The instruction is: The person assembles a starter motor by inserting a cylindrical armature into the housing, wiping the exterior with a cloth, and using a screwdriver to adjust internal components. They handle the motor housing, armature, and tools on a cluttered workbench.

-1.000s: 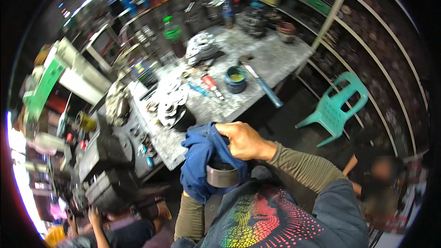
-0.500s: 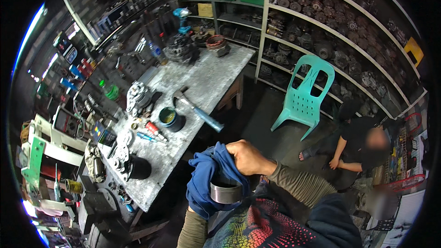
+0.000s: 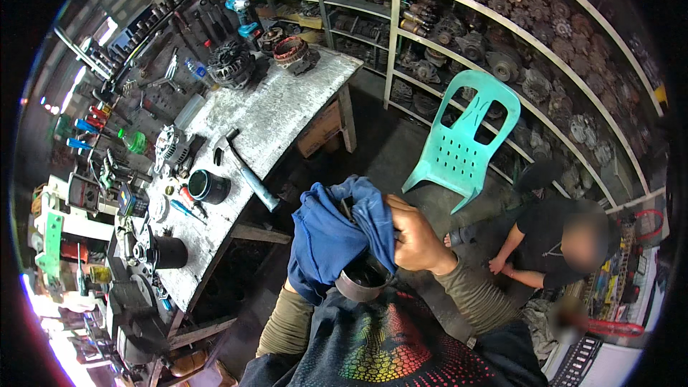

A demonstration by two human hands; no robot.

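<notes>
A blue cloth (image 3: 326, 226) is bunched in front of my chest. From under its lower edge shows a short metal cylinder (image 3: 362, 288), tilted, with a dark hollow inside. My right hand (image 3: 418, 235) grips the cloth's right side, its fingers curled into the fabric by the cylinder's rim. My left hand (image 3: 289, 287) is under the cloth's left side; only a sliver by the wrist shows, and its fingers are hidden. What lies inside the folds is mostly covered.
On the workbench (image 3: 265, 111) at left are a hammer (image 3: 246, 172), a dark cup (image 3: 209, 186), a black can (image 3: 170, 251) and alternator parts (image 3: 231, 66). A green plastic chair (image 3: 464, 140) stands ahead right, before shelves of parts. A person (image 3: 545, 244) sits at right.
The whole view has shifted. The cloth is higher and spread wider, and my right hand has moved from its top to its right side. The cylinder is tilted differently, less of its wall showing.
</notes>
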